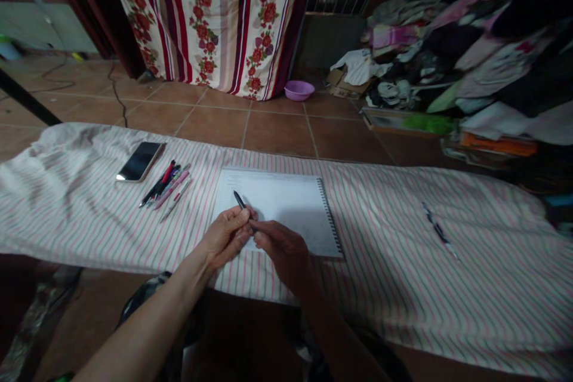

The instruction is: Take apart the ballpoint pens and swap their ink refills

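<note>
My left hand point(226, 236) and my right hand point(282, 250) meet over the lower left corner of a spiral notebook point(286, 206) that lies open on a striped cloth point(89, 203). Both pinch a dark pen point(240, 202), whose tip points up and to the left over the white page. The fingers of both hands are closed around the pen's lower part.
A phone point(139, 161) and several pens point(168, 186) lie on the cloth to the left. Another pen point(436, 228) lies to the right. Beyond are a tiled floor, a floral curtain point(215, 18), a purple bowl point(299, 90) and a heap of clothes point(470, 48).
</note>
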